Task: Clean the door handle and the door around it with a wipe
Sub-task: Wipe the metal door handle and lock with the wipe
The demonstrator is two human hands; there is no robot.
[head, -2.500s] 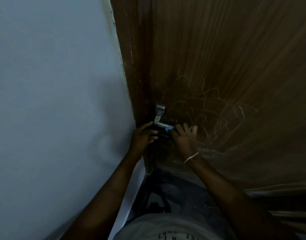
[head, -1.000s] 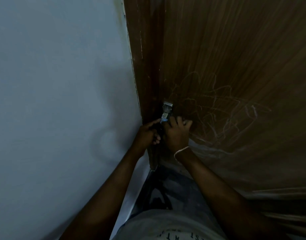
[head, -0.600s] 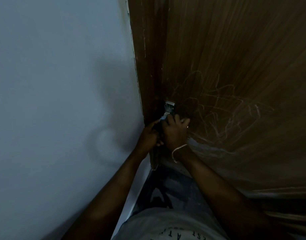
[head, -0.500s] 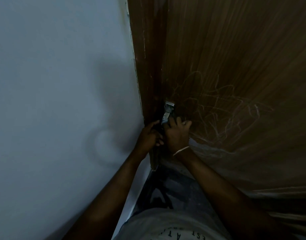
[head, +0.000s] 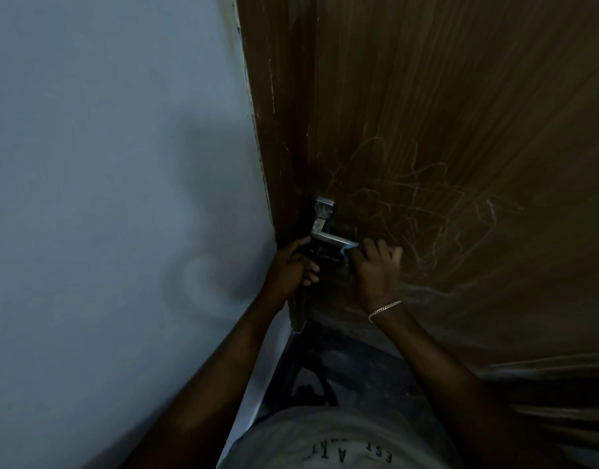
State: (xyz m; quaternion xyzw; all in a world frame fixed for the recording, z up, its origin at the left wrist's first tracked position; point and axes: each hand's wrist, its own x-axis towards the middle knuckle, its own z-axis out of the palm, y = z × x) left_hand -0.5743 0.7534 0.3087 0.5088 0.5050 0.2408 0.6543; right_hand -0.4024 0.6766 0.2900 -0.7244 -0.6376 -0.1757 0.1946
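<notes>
A silver lever door handle (head: 325, 233) sits on the left edge of a brown wooden door (head: 460, 130) marked with pale scribbles. My right hand (head: 376, 272) is closed around the lever's free end, with a bit of pale blue wipe (head: 350, 247) showing between its fingers and the metal. My left hand (head: 289, 269) is curled against the door edge just below the handle's base; what it grips is hidden in shadow. A thin bracelet circles my right wrist.
A pale blue-grey wall (head: 122, 198) fills the left side and meets the dark door frame (head: 277, 130). Dark floor (head: 342, 377) shows below the door. A light shirt (head: 325, 441) is at the bottom edge.
My right hand slid right along the lever from its base to its free end, uncovering most of the handle. My left hand stayed at the door edge.
</notes>
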